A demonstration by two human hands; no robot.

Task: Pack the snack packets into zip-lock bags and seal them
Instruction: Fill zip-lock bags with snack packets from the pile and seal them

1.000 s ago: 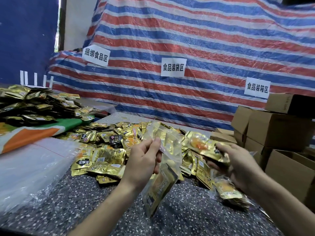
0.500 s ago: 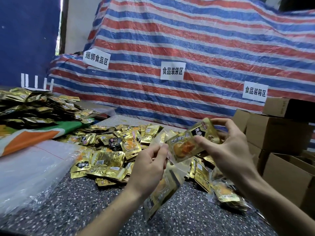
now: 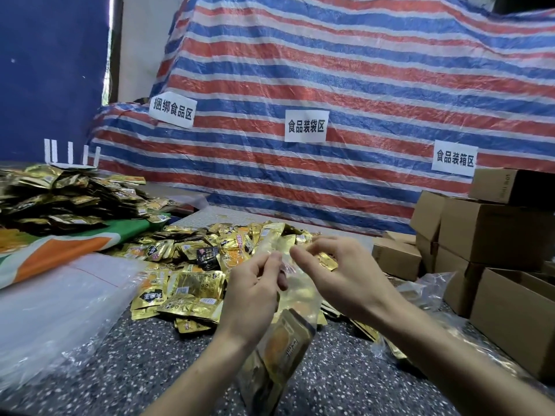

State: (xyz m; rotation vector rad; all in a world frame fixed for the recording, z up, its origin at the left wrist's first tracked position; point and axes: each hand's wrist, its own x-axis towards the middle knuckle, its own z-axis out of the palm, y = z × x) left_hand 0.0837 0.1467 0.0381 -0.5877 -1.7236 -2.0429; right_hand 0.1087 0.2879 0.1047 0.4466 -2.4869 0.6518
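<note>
A clear zip-lock bag hangs in front of me over the speckled table, with gold snack packets inside its lower half. My left hand pinches the bag's top edge on the left. My right hand pinches the same top edge from the right, fingers curled at the mouth. Behind the hands lies a loose pile of gold snack packets. The mouth of the bag is partly hidden by my fingers.
A stack of empty clear bags lies at the left. A second heap of packets sits at the far left on an orange and green cloth. Cardboard boxes crowd the right. A striped tarp hangs behind the table.
My right hand carried a gold packet from the pile up to the bag, and the packet is now inside. Both hands now pinch the bag's top edge.
</note>
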